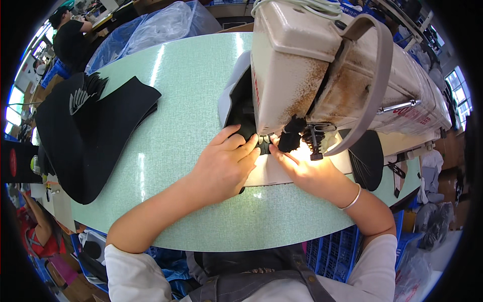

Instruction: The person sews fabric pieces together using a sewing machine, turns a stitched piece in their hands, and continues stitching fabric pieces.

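Black piece [243, 121] sits under the sewing machine [284, 65], just above the middle of the frame and partly hidden by it. Left fingers [245, 149] are bunched close together on it, right fingers [283, 157] are narrow too, coming at it from the other side, probably so it lies flat. Can't tell if either's really pinching or just pressing tbh. Stacked black panels [83, 141] lie at frame left on the green tabletop [171, 121], I guess for easy reach.
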The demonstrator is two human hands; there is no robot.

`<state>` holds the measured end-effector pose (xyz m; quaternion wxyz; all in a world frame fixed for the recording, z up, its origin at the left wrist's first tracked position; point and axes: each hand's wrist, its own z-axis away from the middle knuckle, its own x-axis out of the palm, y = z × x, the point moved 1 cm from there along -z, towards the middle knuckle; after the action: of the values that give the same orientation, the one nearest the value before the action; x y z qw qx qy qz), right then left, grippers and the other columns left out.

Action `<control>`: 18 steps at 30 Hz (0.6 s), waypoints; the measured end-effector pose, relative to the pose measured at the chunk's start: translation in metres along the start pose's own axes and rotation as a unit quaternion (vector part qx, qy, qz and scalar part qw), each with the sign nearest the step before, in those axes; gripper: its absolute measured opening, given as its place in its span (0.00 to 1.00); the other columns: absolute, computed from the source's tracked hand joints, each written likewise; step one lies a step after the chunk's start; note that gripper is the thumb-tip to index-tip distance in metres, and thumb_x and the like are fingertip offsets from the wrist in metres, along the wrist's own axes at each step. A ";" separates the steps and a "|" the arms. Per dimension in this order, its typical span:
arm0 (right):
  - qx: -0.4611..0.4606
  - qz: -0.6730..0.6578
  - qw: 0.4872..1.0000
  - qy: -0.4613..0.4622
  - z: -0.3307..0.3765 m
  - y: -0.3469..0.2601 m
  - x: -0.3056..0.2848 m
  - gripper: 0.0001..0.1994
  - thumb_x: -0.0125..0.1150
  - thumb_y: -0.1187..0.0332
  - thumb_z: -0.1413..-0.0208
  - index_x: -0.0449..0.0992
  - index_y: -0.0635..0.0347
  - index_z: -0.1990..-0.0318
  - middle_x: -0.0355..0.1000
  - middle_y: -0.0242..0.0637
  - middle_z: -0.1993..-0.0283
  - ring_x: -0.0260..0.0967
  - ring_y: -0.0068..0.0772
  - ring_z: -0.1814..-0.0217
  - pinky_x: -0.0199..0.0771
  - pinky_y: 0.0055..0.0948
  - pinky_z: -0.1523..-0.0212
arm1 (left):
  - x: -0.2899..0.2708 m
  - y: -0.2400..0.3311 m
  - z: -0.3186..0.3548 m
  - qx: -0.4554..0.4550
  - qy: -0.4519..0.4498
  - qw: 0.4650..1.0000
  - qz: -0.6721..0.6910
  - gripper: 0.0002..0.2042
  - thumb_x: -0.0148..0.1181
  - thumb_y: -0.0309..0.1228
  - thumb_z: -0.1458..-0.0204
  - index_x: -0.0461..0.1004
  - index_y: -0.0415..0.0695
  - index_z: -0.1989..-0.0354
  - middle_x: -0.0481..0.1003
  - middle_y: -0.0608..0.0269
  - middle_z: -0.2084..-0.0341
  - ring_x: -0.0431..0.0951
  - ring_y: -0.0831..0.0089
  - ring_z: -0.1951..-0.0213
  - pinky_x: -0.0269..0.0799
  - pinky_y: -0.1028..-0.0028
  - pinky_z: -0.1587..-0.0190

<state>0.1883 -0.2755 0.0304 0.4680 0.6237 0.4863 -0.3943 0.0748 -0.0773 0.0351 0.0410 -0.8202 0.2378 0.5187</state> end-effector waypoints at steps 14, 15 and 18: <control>0.147 -0.275 0.928 -0.203 0.004 0.023 0.045 0.22 0.46 0.69 0.37 0.65 0.66 0.37 0.65 0.44 0.36 0.60 0.33 0.31 0.59 0.31 0.33 | 0.000 -0.013 -0.005 -0.030 -0.045 0.999 -0.003 0.24 0.63 0.36 0.54 0.73 0.31 0.51 0.74 0.50 0.49 0.70 0.62 0.49 0.57 0.57 0.35; 0.145 -0.276 0.928 -0.202 0.000 0.023 0.037 0.22 0.46 0.69 0.37 0.65 0.66 0.37 0.65 0.44 0.36 0.60 0.33 0.31 0.59 0.31 0.33 | 0.001 -0.014 -0.004 -0.034 -0.049 0.998 -0.001 0.24 0.63 0.36 0.53 0.73 0.31 0.51 0.74 0.50 0.49 0.70 0.62 0.49 0.57 0.57 0.35; 0.139 -0.283 0.933 -0.171 -0.014 0.021 0.010 0.20 0.45 0.69 0.35 0.67 0.65 0.39 0.66 0.47 0.37 0.61 0.37 0.32 0.59 0.31 0.33 | -0.001 -0.015 -0.004 -0.036 -0.044 0.998 -0.018 0.25 0.62 0.36 0.53 0.72 0.31 0.49 0.72 0.50 0.47 0.69 0.62 0.48 0.56 0.55 0.34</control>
<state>0.2118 -0.2617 0.0290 0.3221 0.4419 0.4957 -0.6747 0.0840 -0.0645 0.0352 0.0317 -0.8014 0.2024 0.5619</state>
